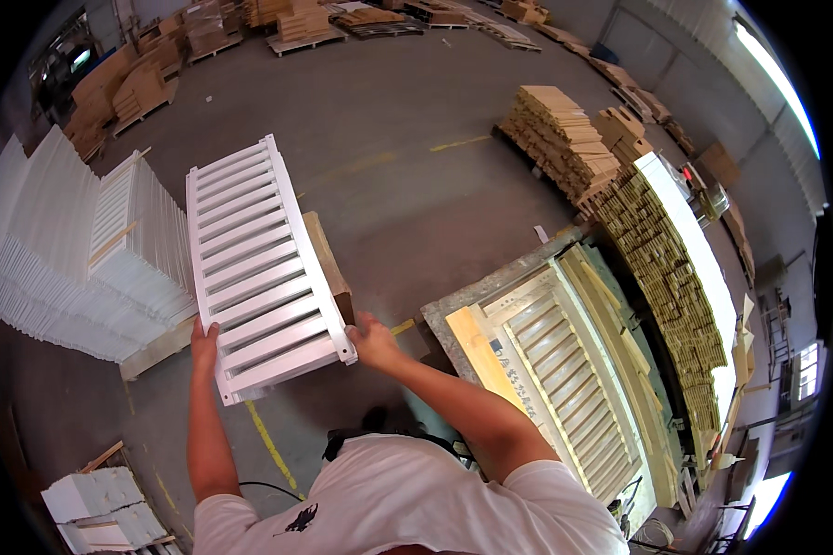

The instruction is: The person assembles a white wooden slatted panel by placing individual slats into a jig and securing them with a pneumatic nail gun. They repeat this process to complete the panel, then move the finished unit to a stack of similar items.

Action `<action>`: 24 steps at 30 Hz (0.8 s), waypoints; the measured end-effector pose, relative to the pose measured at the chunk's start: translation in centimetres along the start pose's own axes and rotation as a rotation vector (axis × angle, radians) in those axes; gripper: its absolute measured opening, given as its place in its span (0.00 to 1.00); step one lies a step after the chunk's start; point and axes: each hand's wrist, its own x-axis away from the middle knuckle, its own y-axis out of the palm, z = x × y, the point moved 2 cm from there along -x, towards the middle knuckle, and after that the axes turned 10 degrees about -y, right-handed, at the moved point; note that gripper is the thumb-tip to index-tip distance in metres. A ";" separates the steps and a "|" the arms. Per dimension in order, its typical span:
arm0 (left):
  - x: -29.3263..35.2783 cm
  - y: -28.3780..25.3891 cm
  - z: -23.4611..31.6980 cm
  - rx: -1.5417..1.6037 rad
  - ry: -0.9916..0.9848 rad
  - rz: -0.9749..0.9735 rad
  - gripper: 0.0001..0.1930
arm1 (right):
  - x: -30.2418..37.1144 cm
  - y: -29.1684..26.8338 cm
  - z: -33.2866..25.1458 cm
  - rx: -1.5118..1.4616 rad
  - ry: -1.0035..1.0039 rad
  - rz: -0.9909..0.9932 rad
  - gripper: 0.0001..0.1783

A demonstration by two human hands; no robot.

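Note:
A white slatted panel (261, 274), like the side of a cot, lies in front of me with its long edges pointing away. My left hand (205, 342) is closed on its near left edge. At the near right corner, my right hand (373, 341) grips the other long edge, its fingertips partly hidden by the frame. More white material shows below the near end; I cannot tell whether it is a second panel. A brown block or carton (328, 264) shows beyond the panel's right side, mostly covered.
Tall stacks of white boards (42, 250) and slatted panels (143, 250) stand close on the left. To the right is a workbench (444, 310) bearing a slatted jig (574, 370). Behind it rise stacked wooden strips (666, 287). Pallets of timber (305, 28) line the far floor.

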 end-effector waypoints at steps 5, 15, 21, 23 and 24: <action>1.0 -0.6 -1.1 0.037 -0.049 -0.004 0.21 | 3.8 -2.5 1.5 -0.059 0.015 0.019 0.32; 12.2 -5.8 -12.9 0.266 -0.380 0.419 0.23 | 20.0 -5.1 10.9 -0.194 0.257 -0.052 0.26; 21.0 -5.3 -19.9 0.458 -0.744 0.407 0.20 | 26.0 -3.4 16.5 -0.012 0.241 -0.208 0.22; 21.3 -6.3 -20.9 0.458 -0.719 0.437 0.24 | 24.6 -2.6 14.8 -0.079 0.178 -0.234 0.22; 21.5 -7.3 -22.0 0.437 -0.759 0.379 0.26 | 23.5 -2.2 13.3 -0.141 0.149 -0.254 0.22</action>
